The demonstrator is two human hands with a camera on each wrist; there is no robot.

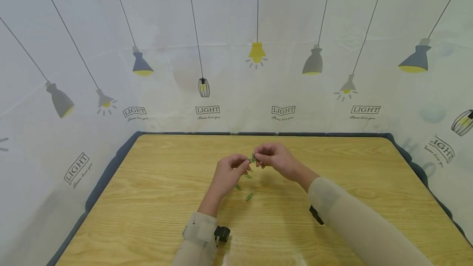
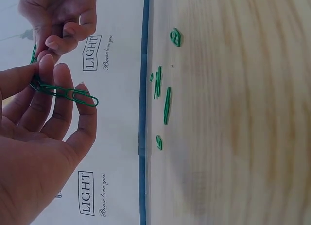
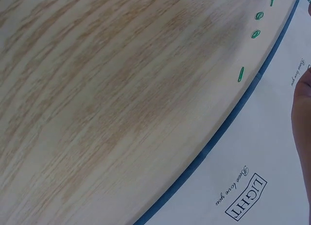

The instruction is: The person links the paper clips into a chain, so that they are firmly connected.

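Observation:
My left hand [image 1: 228, 175] and right hand [image 1: 278, 160] meet above the middle of the table. In the left wrist view, the left hand's thumb and forefinger pinch a short chain of linked green paper clips [image 2: 82, 95], whose free end hangs across the other fingers. The right hand [image 2: 63, 21] pinches a green paper clip [image 2: 34, 52] close to the left fingertips; whether it is hooked into the chain is hidden. Below the hands, several loose green paper clips lie on the wood, one of them the nearest paper clip [image 1: 249, 196]. Only a sliver of the right hand [image 3: 302, 113] enters the right wrist view.
The wooden table [image 1: 148, 208] has a dark blue edge [image 1: 281, 134] along its back and sides. Behind it hangs a pale curtain [image 1: 229, 7] printed with lamps. Loose paper clips [image 2: 167, 106] lie scattered under the hands.

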